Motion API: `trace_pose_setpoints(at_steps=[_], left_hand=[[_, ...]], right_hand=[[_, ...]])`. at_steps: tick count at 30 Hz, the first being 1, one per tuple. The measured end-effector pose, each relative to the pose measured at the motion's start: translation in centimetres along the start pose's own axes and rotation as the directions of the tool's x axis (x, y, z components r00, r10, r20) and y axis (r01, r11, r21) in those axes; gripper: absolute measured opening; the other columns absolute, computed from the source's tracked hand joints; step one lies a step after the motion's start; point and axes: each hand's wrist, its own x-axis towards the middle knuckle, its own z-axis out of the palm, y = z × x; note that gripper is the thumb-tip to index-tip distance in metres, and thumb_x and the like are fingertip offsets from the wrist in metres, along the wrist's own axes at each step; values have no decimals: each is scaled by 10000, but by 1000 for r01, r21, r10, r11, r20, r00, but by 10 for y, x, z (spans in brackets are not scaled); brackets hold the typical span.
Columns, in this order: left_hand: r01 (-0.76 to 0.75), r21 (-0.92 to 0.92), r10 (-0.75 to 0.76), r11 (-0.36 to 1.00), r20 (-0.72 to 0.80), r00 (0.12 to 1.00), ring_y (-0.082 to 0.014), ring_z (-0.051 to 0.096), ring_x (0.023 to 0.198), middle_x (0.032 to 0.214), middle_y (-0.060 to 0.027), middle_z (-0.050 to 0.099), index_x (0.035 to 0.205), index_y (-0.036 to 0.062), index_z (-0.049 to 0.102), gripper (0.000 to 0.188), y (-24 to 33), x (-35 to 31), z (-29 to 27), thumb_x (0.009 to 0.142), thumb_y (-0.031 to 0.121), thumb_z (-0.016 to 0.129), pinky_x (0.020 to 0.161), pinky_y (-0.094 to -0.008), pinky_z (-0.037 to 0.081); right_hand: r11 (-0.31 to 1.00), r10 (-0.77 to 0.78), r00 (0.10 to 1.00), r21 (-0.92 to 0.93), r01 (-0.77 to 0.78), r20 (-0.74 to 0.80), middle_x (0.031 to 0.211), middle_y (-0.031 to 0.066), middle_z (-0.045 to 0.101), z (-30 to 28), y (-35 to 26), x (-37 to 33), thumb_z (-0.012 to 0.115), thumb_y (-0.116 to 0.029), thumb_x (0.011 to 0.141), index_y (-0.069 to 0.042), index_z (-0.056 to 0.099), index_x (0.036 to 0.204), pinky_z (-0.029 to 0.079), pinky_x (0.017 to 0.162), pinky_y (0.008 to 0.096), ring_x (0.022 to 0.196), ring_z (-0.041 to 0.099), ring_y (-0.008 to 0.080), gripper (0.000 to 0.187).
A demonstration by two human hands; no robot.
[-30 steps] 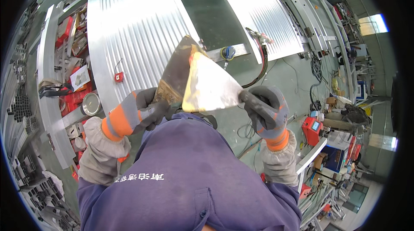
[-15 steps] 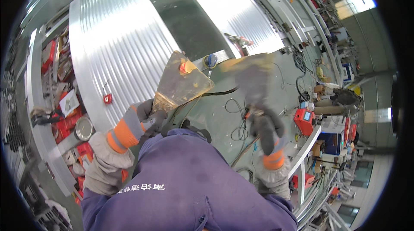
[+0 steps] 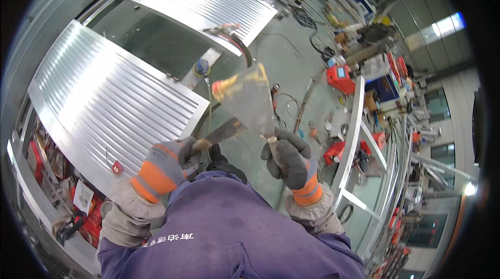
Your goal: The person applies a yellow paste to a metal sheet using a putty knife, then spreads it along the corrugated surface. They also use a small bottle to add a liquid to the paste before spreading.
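Note:
In my gloved left hand [image 3: 172, 162] is a putty knife [image 3: 225, 132], its blade turned almost edge-on and pointing right. My gloved right hand [image 3: 291, 159] grips a second, broad putty knife [image 3: 250, 104] by the handle, blade upward. Yellow paste lies along that blade's far edge, and a red-orange dab sits at its left corner. The tip of the left blade is close to the lower part of the right one; whether they touch I cannot tell. Both gloves are grey and orange, with fingers closed round the handles.
Ribbed metal panels [image 3: 120, 107] rest on a frame ahead and to the left. A small red tape measure [image 3: 116, 167] lies on the nearer panel. Cables and a red machine [image 3: 340, 79] stand to the right, beside a metal frame [image 3: 354, 138]. Red boxes fill the lower left.
My view has swung to the right. The right putty knife has come left toward the other one, and the left blade has turned from face-on to nearly edge-on. A red-orange dab now shows on the right blade.

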Motion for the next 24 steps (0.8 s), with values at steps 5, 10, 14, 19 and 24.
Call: trace_pose_setpoints(at_steps=[5, 10, 14, 19, 24], left_hand=[[167, -512, -108, 843, 144, 984, -183, 547, 606, 716, -58, 602, 1080, 5, 630, 316, -8, 4, 3, 908, 268, 667, 558, -319, 430], [368, -608, -174, 703, 356, 918, -20, 472, 624, 725, 50, 570, 1224, -15, 620, 366, 17, 11, -5, 975, 254, 627, 548, -217, 383], [214, -549, -78, 808, 260, 962, -78, 523, 555, 682, 3, 561, 1044, -7, 620, 368, 37, 16, 8, 979, 353, 589, 513, -254, 431], [268, -566, -143, 780, 255, 956, -90, 536, 562, 688, -7, 568, 1026, -15, 611, 388, 51, 35, 29, 969, 368, 601, 515, -258, 436], [240, -595, -204, 767, 129, 970, -83, 522, 557, 682, -1, 567, 1045, -15, 604, 346, 61, 61, 52, 978, 325, 601, 507, -259, 418]], right_hand=[[846, -424, 904, -379, 376, -49, 875, 117, 653, -22, -14, -18, 548, -84, 940, 2, 652, 1207, 439, 509, 290, 551, 538, 141, 300], [97, -568, 687, -793, 602, 453, 893, 101, 646, -40, -29, -10, 707, 56, 695, -70, 741, 1076, 479, 623, 342, 719, 611, 242, 403], [-19, -510, 701, -822, 570, 498, 902, 101, 632, -67, -32, 1, 737, 28, 642, -78, 735, 972, 490, 635, 381, 758, 620, 288, 346], [133, -624, 735, -891, 433, 265, 939, 112, 639, -121, -45, 13, 670, 55, 729, -70, 737, 1012, 520, 650, 347, 747, 645, 267, 317], [813, -449, 893, -413, 411, 6, 894, 118, 669, -165, -17, 14, 595, -78, 940, 12, 656, 1232, 472, 591, 303, 656, 598, 150, 312]])
